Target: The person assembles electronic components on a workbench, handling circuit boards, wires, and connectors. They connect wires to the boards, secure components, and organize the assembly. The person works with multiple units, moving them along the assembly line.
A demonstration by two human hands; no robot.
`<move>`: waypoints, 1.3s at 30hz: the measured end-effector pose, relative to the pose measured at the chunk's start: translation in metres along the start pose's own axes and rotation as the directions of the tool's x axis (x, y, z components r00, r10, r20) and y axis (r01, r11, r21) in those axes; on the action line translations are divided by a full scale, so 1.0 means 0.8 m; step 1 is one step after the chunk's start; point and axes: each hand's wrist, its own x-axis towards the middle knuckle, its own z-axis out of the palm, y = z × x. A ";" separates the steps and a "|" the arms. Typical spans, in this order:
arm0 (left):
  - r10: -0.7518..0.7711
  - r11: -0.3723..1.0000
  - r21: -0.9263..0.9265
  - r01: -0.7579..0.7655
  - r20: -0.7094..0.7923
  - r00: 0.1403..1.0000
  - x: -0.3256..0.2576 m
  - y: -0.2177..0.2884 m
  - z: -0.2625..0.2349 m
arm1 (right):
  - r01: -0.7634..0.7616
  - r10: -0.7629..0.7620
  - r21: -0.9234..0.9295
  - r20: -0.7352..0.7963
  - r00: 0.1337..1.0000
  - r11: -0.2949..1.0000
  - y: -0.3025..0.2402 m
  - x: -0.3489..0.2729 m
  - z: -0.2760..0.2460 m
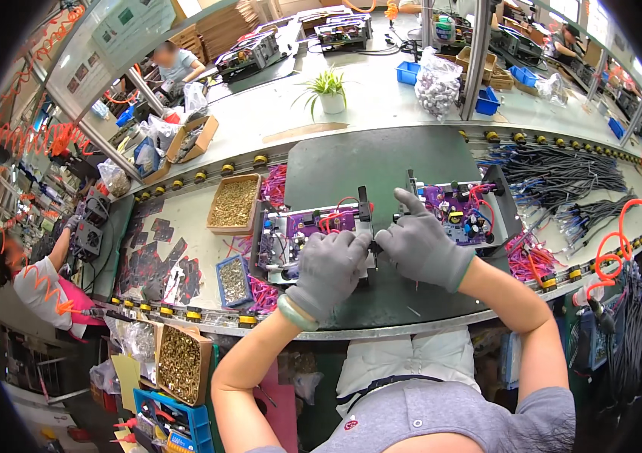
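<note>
Both my hands wear grey gloves and meet at the right edge of an open metal housing [275, 249] with a purple circuit board [307, 222] and red wires. My left hand [330, 273] has its fingers bent together over the housing's front right corner. Beside it my right hand [425, 245] pinches at that same edge, its index finger raised. What the fingertips hold is hidden or too small to make out. A second housing [515, 202] with a purple board [449, 202] stands just behind my right hand. Both housings rest on a dark green mat [389, 155].
Left are a box of brass-coloured parts [234, 202], a blue tray of small metal parts [234, 281] and dark flat pieces [158, 260]. Black cables [562, 170] and pink-purple wires [528, 257] lie right. An orange coiled hose [621, 241] hangs there. A potted plant [331, 101] stands beyond.
</note>
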 end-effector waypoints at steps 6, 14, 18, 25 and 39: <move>0.072 0.990 -0.134 -0.051 0.151 0.986 0.016 -0.014 0.008 | 0.004 -0.032 0.101 0.269 0.963 0.995 0.014 0.003 -0.002; 0.028 1.000 -0.003 -0.027 0.088 0.996 0.000 -0.008 0.029 | -0.073 0.065 0.022 0.268 0.961 0.997 -0.004 -0.004 0.012; -0.109 0.987 0.146 0.060 0.356 0.928 -0.007 -0.034 -0.026 | -0.081 0.050 0.180 0.170 0.984 0.980 0.009 -0.012 -0.013; -0.486 0.047 -0.857 0.512 0.428 0.762 -0.008 -0.064 -0.075 | -0.035 0.092 0.398 -0.127 0.988 0.917 0.018 0.029 -0.036; -0.504 0.429 -0.859 0.281 0.031 0.863 0.034 -0.049 0.002 | 0.012 0.083 0.335 -0.269 0.960 0.942 0.013 0.082 -0.017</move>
